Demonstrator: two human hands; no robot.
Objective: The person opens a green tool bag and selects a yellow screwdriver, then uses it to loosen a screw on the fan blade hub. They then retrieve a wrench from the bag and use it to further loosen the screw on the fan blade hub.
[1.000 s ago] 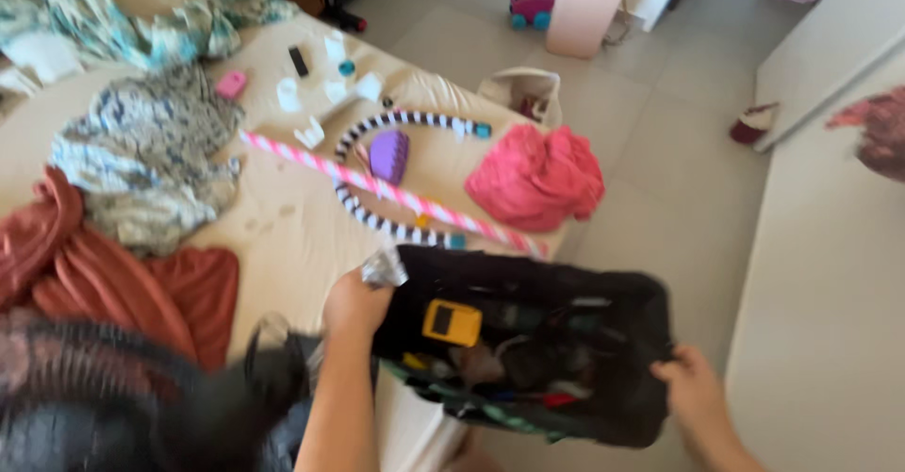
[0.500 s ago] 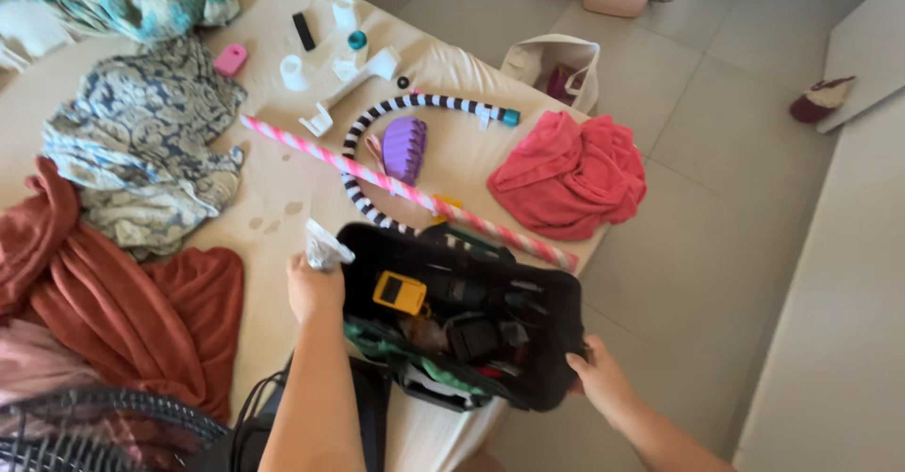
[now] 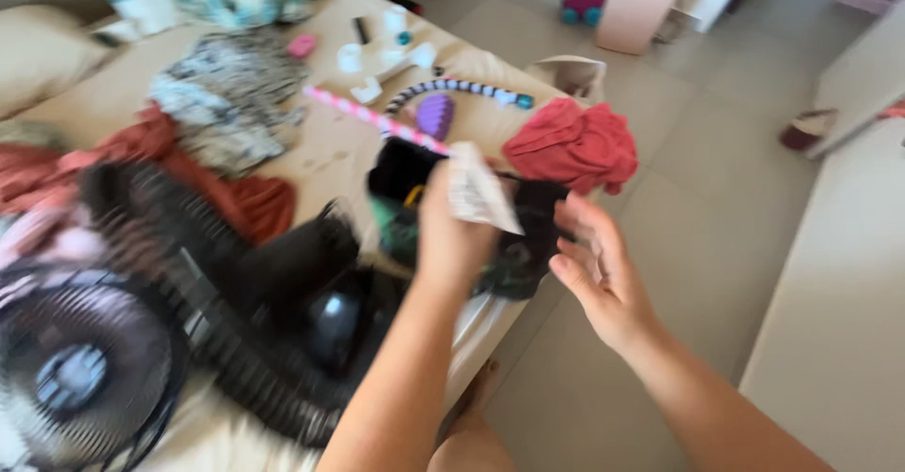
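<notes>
My left hand [image 3: 451,236] is raised over the bed's corner and grips a small whitish crumpled packet [image 3: 479,194]. My right hand [image 3: 596,264] hovers just to the right of it, palm turned inward, fingers apart, holding nothing. Behind both hands a black open bag [image 3: 514,246] with dark and green contents rests on the bed's edge. The frame is motion-blurred.
A black fan [image 3: 104,359] lies at the lower left on the bed [image 3: 325,156]. On the bed are a red cloth [image 3: 575,147], rust-coloured cloth [image 3: 255,203], patterned clothes [image 3: 231,95], a pink striped stick [image 3: 372,118], a purple brush [image 3: 434,114] and small white items. Tiled floor [image 3: 716,180] is to the right.
The view swung left, bringing the fan in. My left hand lifted with the packet. My right hand let go of the bag's side and rose, open.
</notes>
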